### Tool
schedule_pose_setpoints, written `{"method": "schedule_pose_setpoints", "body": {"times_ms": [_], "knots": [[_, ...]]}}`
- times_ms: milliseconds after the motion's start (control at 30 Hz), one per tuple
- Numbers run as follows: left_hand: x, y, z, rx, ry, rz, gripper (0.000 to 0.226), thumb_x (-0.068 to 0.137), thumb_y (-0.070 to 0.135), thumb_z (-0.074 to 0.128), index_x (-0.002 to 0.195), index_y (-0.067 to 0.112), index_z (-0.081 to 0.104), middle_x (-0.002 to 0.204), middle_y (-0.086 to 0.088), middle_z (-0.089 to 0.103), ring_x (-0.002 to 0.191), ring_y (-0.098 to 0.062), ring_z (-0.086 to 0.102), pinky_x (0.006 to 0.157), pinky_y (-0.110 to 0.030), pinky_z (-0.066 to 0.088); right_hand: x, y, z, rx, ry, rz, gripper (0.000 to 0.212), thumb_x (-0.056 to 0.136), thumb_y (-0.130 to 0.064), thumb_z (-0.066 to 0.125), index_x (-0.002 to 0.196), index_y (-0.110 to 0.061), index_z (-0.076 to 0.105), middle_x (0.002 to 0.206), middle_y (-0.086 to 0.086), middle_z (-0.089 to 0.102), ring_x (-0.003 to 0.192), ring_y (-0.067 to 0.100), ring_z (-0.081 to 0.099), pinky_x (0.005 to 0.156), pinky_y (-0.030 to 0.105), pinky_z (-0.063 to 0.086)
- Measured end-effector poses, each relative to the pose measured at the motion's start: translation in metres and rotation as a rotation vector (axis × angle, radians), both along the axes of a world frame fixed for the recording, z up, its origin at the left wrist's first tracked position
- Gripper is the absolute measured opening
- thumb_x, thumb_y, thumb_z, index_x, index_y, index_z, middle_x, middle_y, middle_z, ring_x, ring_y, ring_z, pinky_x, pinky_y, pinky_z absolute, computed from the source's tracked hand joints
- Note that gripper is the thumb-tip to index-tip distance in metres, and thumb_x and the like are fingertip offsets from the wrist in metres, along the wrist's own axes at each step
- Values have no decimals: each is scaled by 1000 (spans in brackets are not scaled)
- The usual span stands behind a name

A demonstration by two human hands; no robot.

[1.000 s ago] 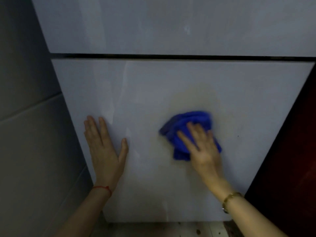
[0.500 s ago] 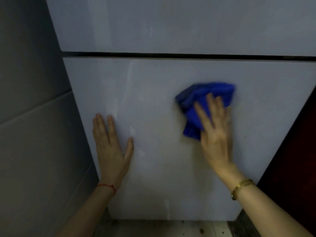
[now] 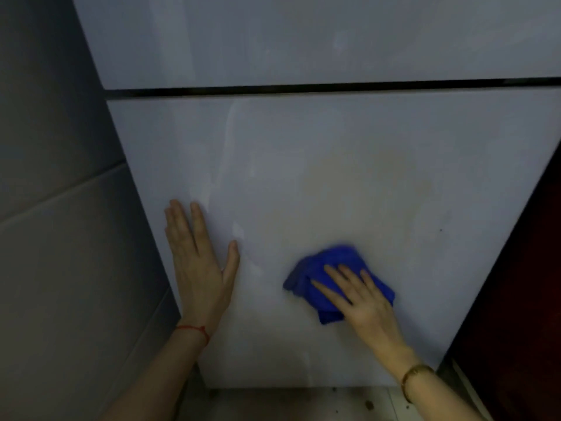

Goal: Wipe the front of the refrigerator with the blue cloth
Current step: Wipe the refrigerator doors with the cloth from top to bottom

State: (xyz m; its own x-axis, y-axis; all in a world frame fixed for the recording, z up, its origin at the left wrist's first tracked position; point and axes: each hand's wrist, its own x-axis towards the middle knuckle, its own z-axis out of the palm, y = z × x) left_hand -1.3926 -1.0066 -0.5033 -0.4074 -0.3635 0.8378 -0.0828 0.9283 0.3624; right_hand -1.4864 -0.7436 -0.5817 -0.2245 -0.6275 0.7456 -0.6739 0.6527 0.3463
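Note:
The refrigerator's pale grey lower door (image 3: pixel 303 165) fills the middle of the view, with a dark gap (image 3: pixel 303 88) separating it from the upper door (image 3: pixel 273 38). A bunched blue cloth (image 3: pixel 331 264) is pressed against the lower door, low and right of centre. My right hand (image 3: pixel 361 302) lies flat over the cloth with fingers spread, holding it to the surface. My left hand (image 3: pixel 200 265) rests flat and open on the door near its left edge, holding nothing. A faint yellowish stain (image 3: pixel 364 189) shows above the cloth.
A grey tiled wall (image 3: pixel 60 238) stands to the left of the refrigerator. A dark reddish-brown surface (image 3: pixel 522 268) sits along the right side. Speckled floor tile (image 3: pixel 303 405) shows under the door's bottom edge.
My right hand has slid the blue cloth down the lower door from near its upper right part to low right of centre. The left hand stays planted on the door.

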Motion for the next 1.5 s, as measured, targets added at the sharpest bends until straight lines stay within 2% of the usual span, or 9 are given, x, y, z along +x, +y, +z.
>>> {"method": "schedule_pose_setpoints", "body": {"times_ms": [167, 367, 467, 600, 700, 867, 1100, 1367, 1500], "knots": [[1, 2, 1, 2, -16, 11, 81, 96, 35, 50, 155, 1, 5, 162, -22, -5, 152, -29, -10, 125, -48, 0, 4, -55, 98, -605, -78, -14, 66, 89, -2, 57, 147, -21, 32, 157, 9, 20, 151, 17, -1, 124, 40, 0], [1, 1, -1, -2, -3, 13, 82, 95, 35, 51, 155, 1, 6, 162, -24, -3, 152, -32, -6, 125, -48, 1, 8, -43, 27, -170, -15, 46, 59, 93, -12, 45, 148, -27, 30, 160, -1, 18, 143, 21, 27, 124, 32, 0], [0, 1, -1, -7, -7, 27, 82, 95, 36, 50, 155, 2, 6, 162, -24, -3, 152, -33, -6, 125, -47, 1, -6, 10, 17, -392, -65, -126, 73, 88, -4, 47, 152, -28, 19, 163, -1, 1, 147, 25, 17, 125, 39, 3], [-1, 2, 0, -6, -5, 30, 82, 94, 33, 51, 154, 0, 7, 161, -27, -2, 152, -36, -6, 125, -46, -1, -21, 28, 96, -778, -119, -125, 47, 99, -12, 42, 145, -8, 37, 157, 22, 19, 149, 33, 7, 122, 54, 10], [-2, 3, -2, 5, -5, 19, 83, 93, 32, 51, 155, 0, 5, 161, -26, -4, 152, -35, -8, 125, -46, -3, -16, 0, 119, -686, -75, -35, 49, 97, -9, 46, 145, -11, 38, 156, 21, 24, 150, 25, 5, 123, 45, 2], [-1, 0, -3, 10, -6, 11, 84, 92, 35, 52, 155, 2, 7, 162, -23, -3, 152, -29, -9, 125, -45, -1, -10, 15, 43, -283, -36, -43, 73, 87, -3, 48, 149, -32, 24, 163, -4, 4, 150, 18, 10, 125, 36, 4], [0, 2, -1, 19, -8, 11, 81, 95, 36, 48, 155, 3, 6, 163, -20, -4, 152, -24, -13, 125, -46, 0, -7, -26, 155, -736, -58, -29, 48, 96, -6, 45, 144, -10, 42, 155, 21, 25, 147, 38, 16, 123, 48, 4], [2, -5, -3, -2, -17, 1, 80, 95, 38, 49, 156, 6, 7, 163, -14, -5, 153, -24, -9, 126, -45, 4, 6, -42, 87, -106, 5, 89, 60, 93, -11, 49, 148, -26, 31, 162, -4, 14, 146, 20, 21, 124, 34, 2], [3, -8, -3, -28, -26, -1, 80, 95, 36, 50, 155, 8, 4, 163, -11, -8, 153, -25, -8, 126, -44, 5, -9, -2, 127, -461, 13, -39, 69, 89, 2, 51, 149, -22, 29, 161, 9, 14, 151, 24, 7, 124, 42, 4]]}}
